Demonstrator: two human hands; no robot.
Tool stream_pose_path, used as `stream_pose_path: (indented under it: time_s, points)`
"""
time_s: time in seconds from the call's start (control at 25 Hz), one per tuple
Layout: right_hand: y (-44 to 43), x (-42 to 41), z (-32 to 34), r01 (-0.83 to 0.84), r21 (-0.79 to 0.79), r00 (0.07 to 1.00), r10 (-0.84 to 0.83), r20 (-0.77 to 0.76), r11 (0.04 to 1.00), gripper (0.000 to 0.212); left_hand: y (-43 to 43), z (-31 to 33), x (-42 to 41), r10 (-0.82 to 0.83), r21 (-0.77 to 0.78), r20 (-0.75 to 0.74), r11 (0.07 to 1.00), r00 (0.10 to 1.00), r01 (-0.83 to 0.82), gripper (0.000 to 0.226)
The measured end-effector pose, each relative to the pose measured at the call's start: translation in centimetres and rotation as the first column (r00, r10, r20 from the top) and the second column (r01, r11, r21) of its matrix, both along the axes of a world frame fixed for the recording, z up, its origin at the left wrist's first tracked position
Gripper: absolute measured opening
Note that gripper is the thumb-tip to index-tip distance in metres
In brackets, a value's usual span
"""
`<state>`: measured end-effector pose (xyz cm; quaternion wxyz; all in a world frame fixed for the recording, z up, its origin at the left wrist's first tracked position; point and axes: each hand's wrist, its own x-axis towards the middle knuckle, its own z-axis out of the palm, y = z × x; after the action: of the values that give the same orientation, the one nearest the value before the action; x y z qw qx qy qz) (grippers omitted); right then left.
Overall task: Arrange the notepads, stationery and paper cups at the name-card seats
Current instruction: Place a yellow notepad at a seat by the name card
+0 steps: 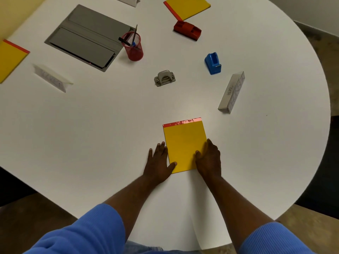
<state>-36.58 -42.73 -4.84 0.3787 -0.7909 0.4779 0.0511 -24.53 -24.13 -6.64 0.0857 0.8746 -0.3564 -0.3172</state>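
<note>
At the near edge of the round white table (91,125), the flat yellow notepad with red top binding (184,143) lies bracketed by left hand (158,163) and right hand (209,160), palms open, thumbs on its lower corners, probably squaring it beside the white folded "BETA" name card (232,92).

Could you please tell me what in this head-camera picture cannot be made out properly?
- Far name card: cut off by the top edge, lettering unreadable.
- Left name card: writing too blurred to read.
- Left notepad: cut off by the left edge.
- Near notepad: lower corners covered by the left hand and right hand.
- Paper cups: none in view.
</note>
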Motion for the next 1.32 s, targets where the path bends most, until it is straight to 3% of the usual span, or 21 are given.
stream_pose_path:
  time_s: [0.24,0.52,0.68,0.88,1.2,1.32]
  points:
    - [-1.3,0.8,0.1,0.12,0.064,0.991,-0.116,-0.065,0.991,0.049,0.0,0.4,0.3,0.148,-0.122,-0.068,0.98,0.987,-0.156,0.075]
    - [0.4,0.1,-0.2,0.223,0.185,0.974,-0.211,-0.082,0.957,0.039,-0.1,2.3,0.8,0.296,-0.228,-0.083,0.924,0.952,-0.307,0.061]
    - [1.7,-0.7,-0.5,0.243,0.217,0.97,-0.23,-0.085,0.946,0.009,-0.3,2.9,1.3,0.438,-0.268,-0.254,0.825,0.862,-0.498,0.049]
    - [2.3,-1.6,0.1,0.221,0.258,0.972,-0.235,0.023,0.94,0.009,0.4,2.9,2.7,0.502,-0.19,-0.376,0.781,0.779,-0.595,0.035]
    - [4.4,-1.3,2.7,0.257,0.374,0.904,-0.358,0.233,0.891,0.013,3.7,4.5,3.5,0.558,-0.224,-0.41,0.706,0.722,-0.672,0.048]
    - [5.7,0.0,4.0,0.227,0.444,0.886,-0.374,0.276,0.867,0.013,5.9,4.9,4.6,0.583,-0.23,-0.402,0.682,0.706,-0.694,0.035]
